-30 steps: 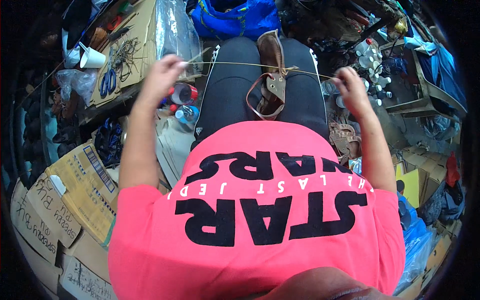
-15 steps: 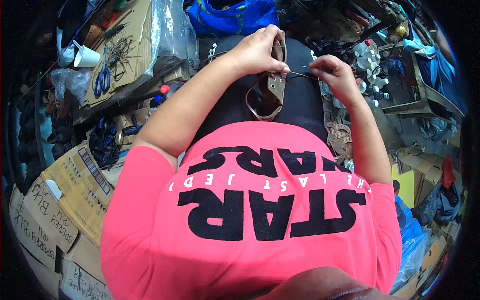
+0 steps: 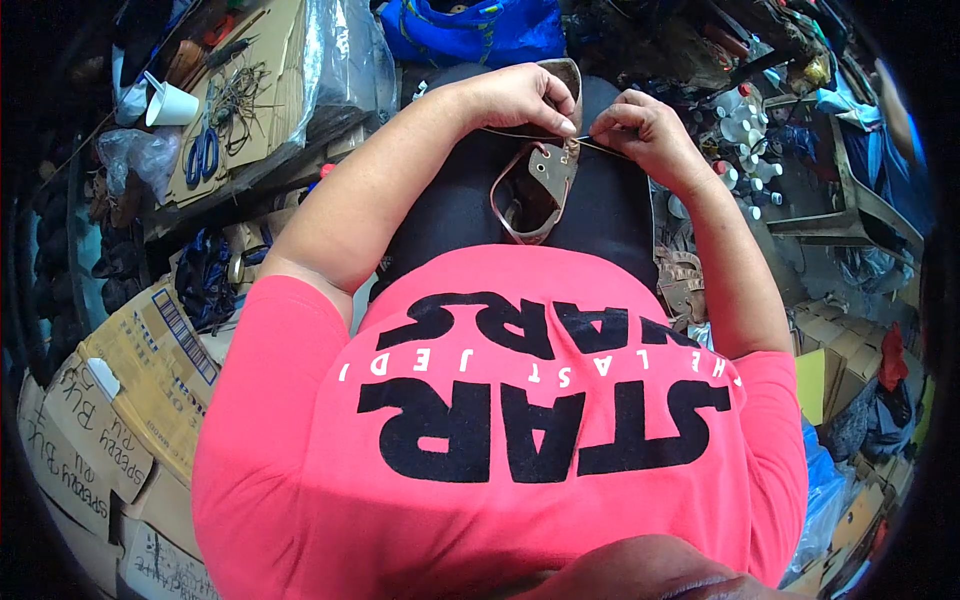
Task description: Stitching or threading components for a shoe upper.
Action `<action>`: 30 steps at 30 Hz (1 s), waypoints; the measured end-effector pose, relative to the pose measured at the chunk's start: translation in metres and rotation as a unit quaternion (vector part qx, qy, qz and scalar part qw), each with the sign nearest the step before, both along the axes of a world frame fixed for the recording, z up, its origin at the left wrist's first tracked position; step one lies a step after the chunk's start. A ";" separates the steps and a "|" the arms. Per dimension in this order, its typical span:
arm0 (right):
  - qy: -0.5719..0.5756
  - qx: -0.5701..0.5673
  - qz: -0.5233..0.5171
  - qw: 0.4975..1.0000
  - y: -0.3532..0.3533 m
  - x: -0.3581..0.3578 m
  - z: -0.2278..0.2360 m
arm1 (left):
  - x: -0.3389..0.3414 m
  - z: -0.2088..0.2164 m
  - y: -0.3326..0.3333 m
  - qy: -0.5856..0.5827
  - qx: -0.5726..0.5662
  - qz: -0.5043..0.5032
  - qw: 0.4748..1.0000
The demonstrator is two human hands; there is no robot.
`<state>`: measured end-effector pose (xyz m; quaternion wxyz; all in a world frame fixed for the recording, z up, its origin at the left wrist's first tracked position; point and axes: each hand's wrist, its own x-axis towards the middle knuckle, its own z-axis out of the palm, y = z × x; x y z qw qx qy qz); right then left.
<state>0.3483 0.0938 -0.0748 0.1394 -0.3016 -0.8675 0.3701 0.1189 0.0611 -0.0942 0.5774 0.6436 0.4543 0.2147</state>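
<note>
A brown and grey shoe (image 3: 545, 172) with lace eyelets and a reddish edge lies between my thighs, its opening toward me. My left hand (image 3: 525, 98) is over its far part, thumb and forefinger pinched at a thin brown thread (image 3: 604, 151). Close by on the right, my right hand (image 3: 645, 132) has its fingertips pinched on the thread beside the shoe's edge. The thread stretches across the shoe between the hands, and a loose length trails under my right hand. Whether a needle is in the fingers is too small to tell.
At the left, blue-handled scissors (image 3: 203, 158) lie on cardboard beside a white cup (image 3: 172, 104). A blue bag (image 3: 470, 35) sits ahead. Several white bottles (image 3: 740, 128) stand at the right near a metal frame (image 3: 850, 215). Cardboard boxes (image 3: 150, 370) fill the lower left.
My right hand has come left and close to my left hand. My left hand has lowered slightly, its fingers turning from the shoe's edge toward the thread.
</note>
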 end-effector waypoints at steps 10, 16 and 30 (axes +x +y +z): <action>0.024 0.062 -0.008 0.998 -0.016 0.000 -0.006 | -0.004 0.007 -0.001 -0.004 -0.059 -0.023 0.998; -0.039 0.186 0.024 0.982 -0.033 -0.005 0.009 | -0.005 0.004 0.003 0.038 -0.008 -0.073 0.997; -0.169 0.227 0.074 0.956 -0.030 -0.032 0.026 | -0.001 0.006 0.005 0.108 0.125 -0.046 0.985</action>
